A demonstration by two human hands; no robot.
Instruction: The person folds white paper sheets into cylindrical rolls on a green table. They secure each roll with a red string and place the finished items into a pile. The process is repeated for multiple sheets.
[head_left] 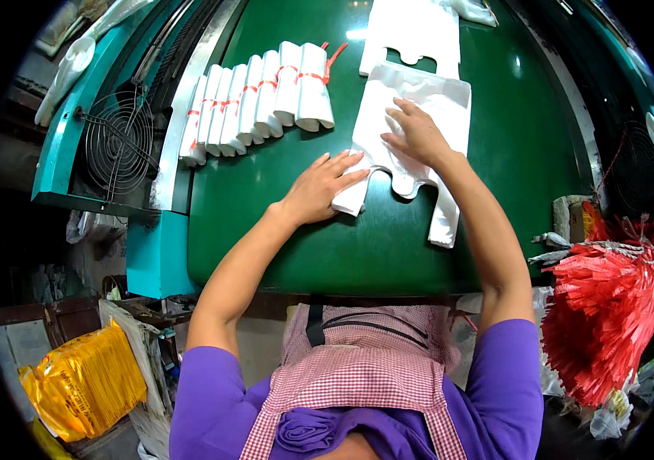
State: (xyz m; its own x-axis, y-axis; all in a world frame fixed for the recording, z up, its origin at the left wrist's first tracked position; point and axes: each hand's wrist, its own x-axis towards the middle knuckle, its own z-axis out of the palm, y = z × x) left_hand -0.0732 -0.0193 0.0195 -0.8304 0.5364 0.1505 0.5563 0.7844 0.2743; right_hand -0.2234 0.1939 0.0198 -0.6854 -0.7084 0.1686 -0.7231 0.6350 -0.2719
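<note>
A stack of white plastic T-shirt bags (449,103) lies on the green work surface in front of me, its two handles toward me. My right hand (416,136) rests open on the middle of the stack, fingers spread. At the left handle, my left hand (317,188) lies with its fingers stretched over the plastic; its thumb side is partly hidden. Just beyond, another stack of white bags (411,31) meets the far edge of this one. To the left, several rolled white bag bundles (268,96) stand in a slanting row, tied with red strips.
Green belt-like surface (281,245) runs between metal side rails. A fan guard (118,142) sits at the left on a teal frame. Bunches of red plastic strips (599,314) hang at the right. A yellow package stack (85,383) stands low at the left.
</note>
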